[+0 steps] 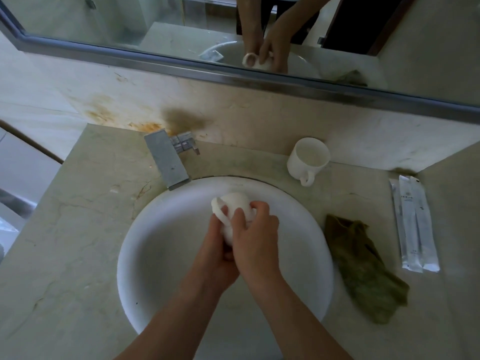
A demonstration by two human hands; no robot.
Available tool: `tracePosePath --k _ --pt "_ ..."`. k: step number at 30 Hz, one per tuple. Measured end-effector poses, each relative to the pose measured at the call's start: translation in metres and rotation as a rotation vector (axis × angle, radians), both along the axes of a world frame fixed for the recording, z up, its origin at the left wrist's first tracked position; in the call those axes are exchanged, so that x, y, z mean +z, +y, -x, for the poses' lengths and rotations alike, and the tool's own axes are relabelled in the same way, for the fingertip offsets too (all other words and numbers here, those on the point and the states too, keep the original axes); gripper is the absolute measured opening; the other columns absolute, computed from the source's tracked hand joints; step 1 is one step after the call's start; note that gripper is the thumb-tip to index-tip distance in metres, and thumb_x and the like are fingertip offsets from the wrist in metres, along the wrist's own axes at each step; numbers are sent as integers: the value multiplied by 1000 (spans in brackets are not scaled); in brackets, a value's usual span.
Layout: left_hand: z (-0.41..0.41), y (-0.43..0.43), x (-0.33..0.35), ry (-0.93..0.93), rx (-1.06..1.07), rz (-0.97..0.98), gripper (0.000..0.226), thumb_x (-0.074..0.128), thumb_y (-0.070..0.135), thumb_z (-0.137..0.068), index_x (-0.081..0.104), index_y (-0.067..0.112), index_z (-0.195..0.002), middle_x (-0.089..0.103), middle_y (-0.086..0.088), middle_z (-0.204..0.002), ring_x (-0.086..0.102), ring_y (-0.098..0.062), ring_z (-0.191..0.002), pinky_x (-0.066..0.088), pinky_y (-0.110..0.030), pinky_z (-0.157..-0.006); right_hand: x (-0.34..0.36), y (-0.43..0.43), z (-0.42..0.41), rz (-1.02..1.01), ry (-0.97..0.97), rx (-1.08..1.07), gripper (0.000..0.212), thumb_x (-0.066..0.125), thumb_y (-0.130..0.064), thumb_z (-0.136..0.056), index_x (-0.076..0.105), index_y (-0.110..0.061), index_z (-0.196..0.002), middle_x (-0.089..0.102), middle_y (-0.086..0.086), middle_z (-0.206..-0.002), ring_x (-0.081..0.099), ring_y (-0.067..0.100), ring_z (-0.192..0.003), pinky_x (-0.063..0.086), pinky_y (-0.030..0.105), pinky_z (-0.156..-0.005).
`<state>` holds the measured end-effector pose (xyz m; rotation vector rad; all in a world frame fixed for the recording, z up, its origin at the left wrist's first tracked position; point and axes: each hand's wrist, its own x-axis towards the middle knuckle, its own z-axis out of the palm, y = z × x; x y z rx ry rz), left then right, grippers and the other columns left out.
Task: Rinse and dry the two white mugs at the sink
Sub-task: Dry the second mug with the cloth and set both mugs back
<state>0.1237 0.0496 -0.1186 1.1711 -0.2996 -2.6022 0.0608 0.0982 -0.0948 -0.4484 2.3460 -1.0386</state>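
Observation:
Over the round white sink [161, 255] I hold a white mug [235, 203] on its side, handle to the left. My left hand [218, 253] grips it from below. My right hand [255, 237] lies over its right side, fingers wrapped on the body. A second white mug [309, 158] stands upright on the counter behind the sink at the right, handle toward me. An olive green cloth [363, 266] lies crumpled on the counter right of the sink.
A square chrome faucet [167, 159] juts over the sink's back left rim; no water shows. Two sealed white sachets [415, 224] lie at the far right. A mirror [233, 29] runs along the back wall. The marble counter [65, 242] spreads left.

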Motion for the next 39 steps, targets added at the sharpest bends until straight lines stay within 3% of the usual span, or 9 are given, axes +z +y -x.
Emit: tracePosePath --k 4,6,9,12,14,16,23,31,39 --pt "0 -3 -9 -50 -36 -33 76 71 56 -86 61 8 -144 70 -24 -136 68 -38 -126 48 -56 -110 1 12 15 -189 80 206 46 46 -60 -102 62 -23 -126 65 4 -111 64 16 -84 55 30 -70" --pt "1 -3 -9 -106 -47 -30 60 70 46 -93 64 9 -140 73 -24 -131 73 -38 -117 61 -56 -94 1 25 26 -209 104 249 48 47 -60 -101 67 -20 -117 72 3 -102 70 19 -83 63 40 -76" --pt "3 -4 -12 -241 -73 19 40 72 33 -97 68 12 -131 77 -18 -117 78 -35 -97 65 -49 -79 5 60 51 -353 369 143 44 54 -48 -104 62 -16 -134 69 7 -120 65 21 -99 57 34 -83" --pt "8 -3 -17 -470 -283 291 54 77 38 -91 64 5 -132 73 -17 -117 75 -32 -94 67 -45 -74 0 102 84 -545 647 -21 53 75 -38 -93 57 -9 -134 61 21 -125 61 37 -109 55 49 -87" --pt "11 -4 -19 -647 -362 506 77 89 49 -74 57 8 -131 69 -15 -116 75 -32 -92 65 -39 -59 -9 120 102 -739 600 -66 67 77 -42 -88 50 -10 -140 56 25 -135 57 46 -121 49 60 -98" --pt "11 -6 -18 -707 -430 686 80 94 48 -70 52 15 -129 65 -8 -114 72 -25 -89 61 -30 -51 -19 131 112 -857 504 -34 77 71 -51 -89 41 -14 -149 53 23 -141 55 47 -127 46 63 -104" --pt "5 -16 -18 -541 -492 812 72 98 36 -68 54 30 -126 67 -3 -114 72 -25 -97 66 -35 -67 -46 143 124 -516 454 46 41 59 -16 -105 60 -7 -145 68 21 -122 68 39 -104 57 50 -89" --pt "9 -18 -19 -488 -556 900 84 100 40 -63 54 31 -134 68 -2 -118 72 -26 -102 68 -47 -82 -43 137 128 -352 454 56 37 60 -7 -103 66 -4 -140 69 24 -120 67 41 -103 58 53 -92" --pt "24 -8 -14 -424 -608 985 82 98 45 -62 55 41 -132 68 4 -119 72 -22 -103 68 -43 -80 -45 136 129 -333 450 70 36 61 -9 -104 67 -4 -139 71 22 -115 68 38 -101 56 47 -89"
